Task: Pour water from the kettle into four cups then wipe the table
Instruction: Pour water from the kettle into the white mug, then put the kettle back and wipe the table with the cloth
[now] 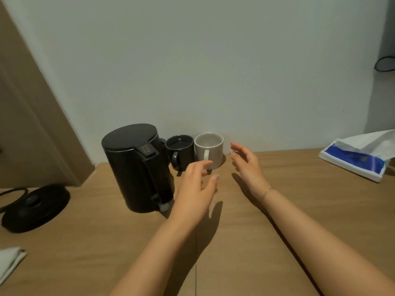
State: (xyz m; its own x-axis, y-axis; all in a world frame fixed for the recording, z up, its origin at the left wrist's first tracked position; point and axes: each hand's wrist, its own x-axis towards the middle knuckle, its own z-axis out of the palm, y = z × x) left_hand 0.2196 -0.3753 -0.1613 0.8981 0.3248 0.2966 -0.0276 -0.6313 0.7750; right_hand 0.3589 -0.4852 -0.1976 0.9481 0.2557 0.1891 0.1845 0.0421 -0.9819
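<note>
A black electric kettle (139,167) stands upright on the wooden table (299,210), lid shut, off its base. Right behind it by the wall stand a black cup (180,151) and a beige cup (210,149), side by side with handles facing me. My left hand (195,193) hovers open just in front of the beige cup, fingertips near its handle. Held open with fingers spread, my right hand (248,165) is to the right of the beige cup and holds nothing. Only two cups are in view.
The kettle's round black base (35,207) with its cord lies at the left. A folded pale cloth (9,263) sits at the lower left edge. A blue and white tissue pack (359,157) lies at the right. A white wall stands close behind the cups.
</note>
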